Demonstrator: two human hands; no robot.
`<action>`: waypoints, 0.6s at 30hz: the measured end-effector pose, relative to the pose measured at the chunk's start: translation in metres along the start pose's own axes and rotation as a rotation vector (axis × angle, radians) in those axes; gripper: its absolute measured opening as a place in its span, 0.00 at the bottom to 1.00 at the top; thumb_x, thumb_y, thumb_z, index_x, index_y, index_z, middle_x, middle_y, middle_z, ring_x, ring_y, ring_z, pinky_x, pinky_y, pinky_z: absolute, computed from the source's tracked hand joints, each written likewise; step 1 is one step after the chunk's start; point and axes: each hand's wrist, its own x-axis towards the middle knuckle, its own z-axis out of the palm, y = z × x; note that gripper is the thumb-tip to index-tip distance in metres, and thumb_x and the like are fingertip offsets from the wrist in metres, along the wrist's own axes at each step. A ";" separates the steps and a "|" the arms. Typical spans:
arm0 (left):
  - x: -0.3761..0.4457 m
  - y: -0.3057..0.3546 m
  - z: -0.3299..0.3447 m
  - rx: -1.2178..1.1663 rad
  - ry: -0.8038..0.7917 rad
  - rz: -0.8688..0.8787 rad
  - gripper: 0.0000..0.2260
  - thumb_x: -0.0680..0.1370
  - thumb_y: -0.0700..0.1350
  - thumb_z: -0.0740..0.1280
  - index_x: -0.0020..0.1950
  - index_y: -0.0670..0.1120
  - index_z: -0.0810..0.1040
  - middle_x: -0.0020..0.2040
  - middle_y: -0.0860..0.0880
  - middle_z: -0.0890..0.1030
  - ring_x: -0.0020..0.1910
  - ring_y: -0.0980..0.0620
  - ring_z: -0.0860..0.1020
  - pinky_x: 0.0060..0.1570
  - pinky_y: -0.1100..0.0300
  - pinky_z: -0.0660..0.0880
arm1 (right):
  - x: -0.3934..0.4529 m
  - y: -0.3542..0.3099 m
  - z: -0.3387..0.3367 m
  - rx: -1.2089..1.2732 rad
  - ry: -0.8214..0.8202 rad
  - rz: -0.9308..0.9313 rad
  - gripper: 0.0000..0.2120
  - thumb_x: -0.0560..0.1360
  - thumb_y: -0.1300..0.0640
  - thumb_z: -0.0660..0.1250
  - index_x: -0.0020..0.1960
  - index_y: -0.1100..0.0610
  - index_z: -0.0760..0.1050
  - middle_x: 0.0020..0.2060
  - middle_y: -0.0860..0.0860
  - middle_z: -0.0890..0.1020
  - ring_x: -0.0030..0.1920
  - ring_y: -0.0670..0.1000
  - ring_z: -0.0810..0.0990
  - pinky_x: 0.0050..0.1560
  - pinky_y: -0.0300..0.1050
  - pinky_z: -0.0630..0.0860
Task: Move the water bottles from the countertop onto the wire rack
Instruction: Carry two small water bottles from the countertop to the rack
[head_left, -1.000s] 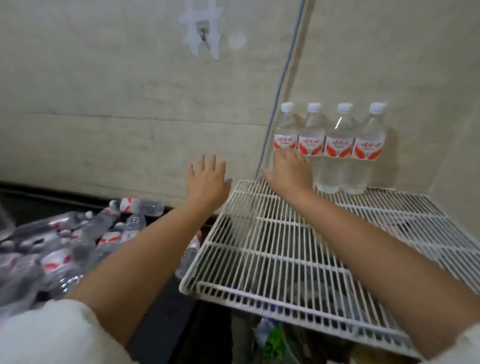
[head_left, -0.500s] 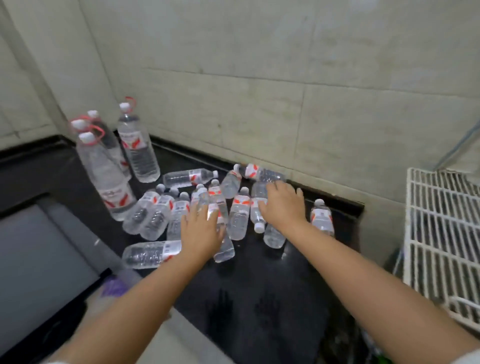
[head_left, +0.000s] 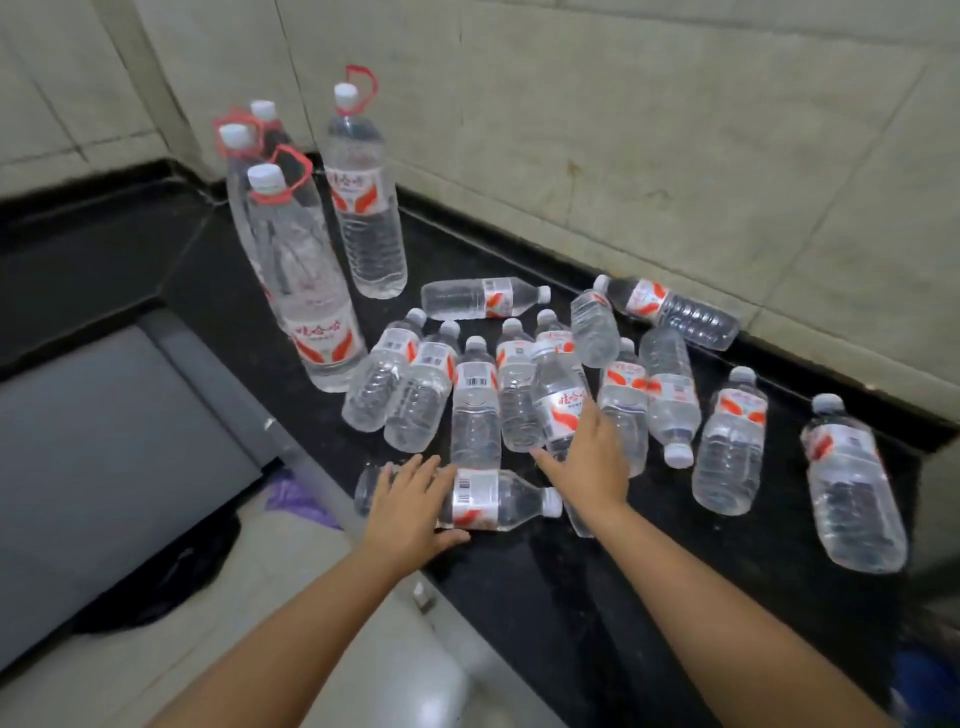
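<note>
Reaching for next pick-up; wire rack out of view. Left hand (head_left: 410, 506) lies on sideways bottle (head_left: 491, 499) near front edge of tabletop (head_left: 623, 571), fingers straight, thumb under its near side, no grip closed yet. Right hand (head_left: 589, 462) spread flat over labelled bottle (head_left: 558, 400) in middle cluster, holding nothing. Small bottles lie scattered toward back edge; big bottles (head_left: 363, 208) upright at back-left corner. Next, I judge: curl fingers round each bottle, lift clear of neighbours.
</note>
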 end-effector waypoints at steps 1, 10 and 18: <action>0.003 -0.001 -0.001 -0.013 0.000 0.017 0.37 0.71 0.63 0.64 0.73 0.49 0.55 0.74 0.48 0.58 0.74 0.49 0.54 0.72 0.49 0.47 | 0.004 0.000 0.005 -0.023 0.011 0.025 0.43 0.70 0.44 0.68 0.73 0.58 0.47 0.69 0.59 0.62 0.68 0.59 0.63 0.64 0.52 0.66; 0.007 0.002 -0.008 0.032 0.073 0.188 0.33 0.57 0.58 0.78 0.54 0.39 0.78 0.43 0.42 0.81 0.41 0.43 0.80 0.45 0.58 0.76 | -0.018 0.025 0.001 0.001 0.010 0.044 0.39 0.72 0.49 0.67 0.74 0.57 0.49 0.65 0.58 0.67 0.65 0.58 0.66 0.62 0.51 0.66; -0.046 0.059 0.004 0.028 0.119 0.168 0.31 0.51 0.58 0.79 0.42 0.38 0.80 0.31 0.44 0.79 0.28 0.44 0.78 0.29 0.58 0.76 | -0.131 0.107 -0.032 -0.185 -0.094 0.225 0.39 0.71 0.45 0.67 0.73 0.54 0.50 0.61 0.55 0.70 0.60 0.55 0.70 0.59 0.48 0.67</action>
